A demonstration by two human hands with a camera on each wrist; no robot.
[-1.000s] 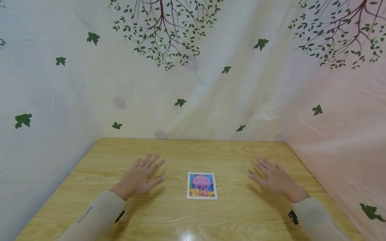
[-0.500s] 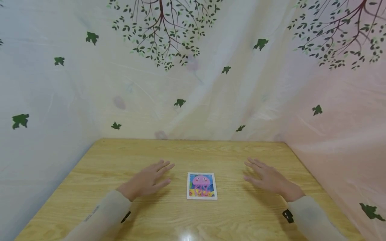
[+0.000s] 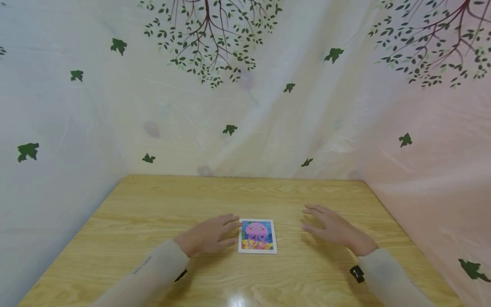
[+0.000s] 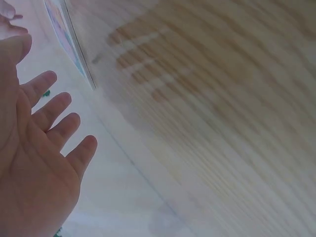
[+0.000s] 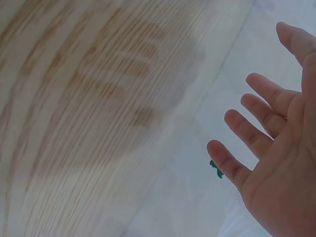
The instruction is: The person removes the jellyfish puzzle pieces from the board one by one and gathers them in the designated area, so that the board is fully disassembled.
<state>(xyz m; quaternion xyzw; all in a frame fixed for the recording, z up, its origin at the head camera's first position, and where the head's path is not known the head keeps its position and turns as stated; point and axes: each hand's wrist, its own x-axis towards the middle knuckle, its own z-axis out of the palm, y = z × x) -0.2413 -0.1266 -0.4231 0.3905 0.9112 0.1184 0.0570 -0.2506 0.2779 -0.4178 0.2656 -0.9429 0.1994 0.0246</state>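
- Centrally, on the wood-grained surface (image 3: 299, 277), lies a square jellyfish picture (image 3: 258, 237) with a white border, blue behind the pink creature and yellow at its foot.
- My left hand (image 3: 209, 234) is loosely spread and grips nothing; in the head view its fingertips reach the picture's left edge, though the left wrist view shows a gap there.
- My right hand (image 3: 337, 228) is also spread, fingers relaxed, with hold of nothing, and hovers well apart from the picture, to its right.
- Pale sleeves (image 3: 387, 275) cover my forearms, and a black piece (image 3: 357, 274) shows under each cuff.
- Beyond the surface hangs a light backdrop (image 3: 264, 140) printed with branches (image 3: 207, 13) and scattered green leaves (image 3: 230, 129).
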